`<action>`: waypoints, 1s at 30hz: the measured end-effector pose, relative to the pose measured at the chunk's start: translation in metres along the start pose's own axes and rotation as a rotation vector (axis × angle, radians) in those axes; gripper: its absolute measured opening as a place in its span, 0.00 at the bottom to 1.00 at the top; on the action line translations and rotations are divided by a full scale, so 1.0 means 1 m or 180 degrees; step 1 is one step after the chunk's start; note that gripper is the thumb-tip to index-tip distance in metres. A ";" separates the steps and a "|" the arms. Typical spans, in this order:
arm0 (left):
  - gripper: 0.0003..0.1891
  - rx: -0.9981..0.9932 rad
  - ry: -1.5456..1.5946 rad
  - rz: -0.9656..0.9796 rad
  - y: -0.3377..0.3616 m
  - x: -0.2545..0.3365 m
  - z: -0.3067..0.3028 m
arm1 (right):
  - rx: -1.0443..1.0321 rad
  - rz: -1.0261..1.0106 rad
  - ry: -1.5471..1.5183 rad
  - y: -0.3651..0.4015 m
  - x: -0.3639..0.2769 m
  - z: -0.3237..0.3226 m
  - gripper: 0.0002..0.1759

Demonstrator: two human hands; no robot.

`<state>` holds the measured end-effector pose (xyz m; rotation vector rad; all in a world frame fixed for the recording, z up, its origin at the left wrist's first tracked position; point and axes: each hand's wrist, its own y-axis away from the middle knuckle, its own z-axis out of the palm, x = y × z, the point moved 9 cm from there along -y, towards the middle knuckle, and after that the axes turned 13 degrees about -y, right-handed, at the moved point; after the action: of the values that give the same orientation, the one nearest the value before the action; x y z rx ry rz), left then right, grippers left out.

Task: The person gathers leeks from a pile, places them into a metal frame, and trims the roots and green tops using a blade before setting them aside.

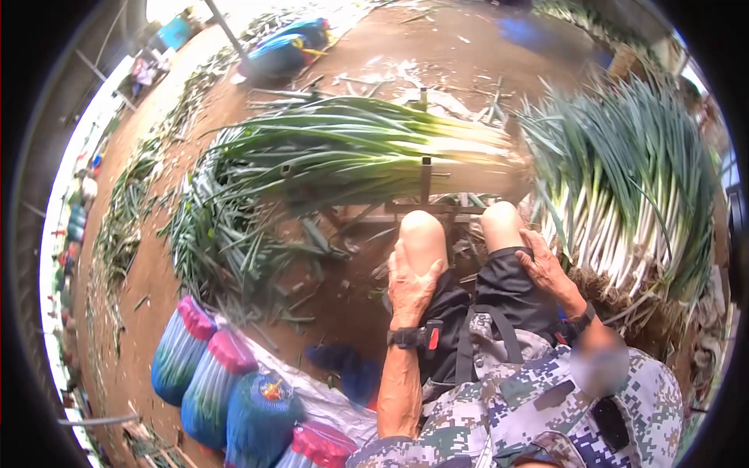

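My left hand (pixel 414 285) lies on my left thigh just behind the knee, fingers stretched out and thumb apart, with nothing in it. On the outer side of my right knee rests my right hand (pixel 544 264), its fingers extended and holding nothing. In front of my knees, a big bunch of green onions (pixel 374 144) lies across a low stand with metal uprights (pixel 426 179); the white ends point right and the green leaves droop left. Close to my right hand is a large pile of green onions (pixel 624 187) with muddy roots toward me.
Packed bundles in blue wrapping with pink tops (pixel 222 374) stand on the ground at lower left, beside a white sheet (pixel 328 402). Another blue bundle (pixel 281 54) lies farther off. Leaf scraps (pixel 129 210) litter the brown dirt floor (pixel 156 265).
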<state>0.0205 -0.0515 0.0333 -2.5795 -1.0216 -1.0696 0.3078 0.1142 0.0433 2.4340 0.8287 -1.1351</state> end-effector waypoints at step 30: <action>0.12 0.1429 -0.0353 0.1217 -0.179 0.110 -0.036 | -0.0577 -0.0927 0.0736 -0.340 0.039 0.026 0.13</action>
<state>-0.0601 0.1274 0.1158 -2.3425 -0.6522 -0.5356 0.0993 0.3796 -0.0204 2.3735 1.3320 -0.8331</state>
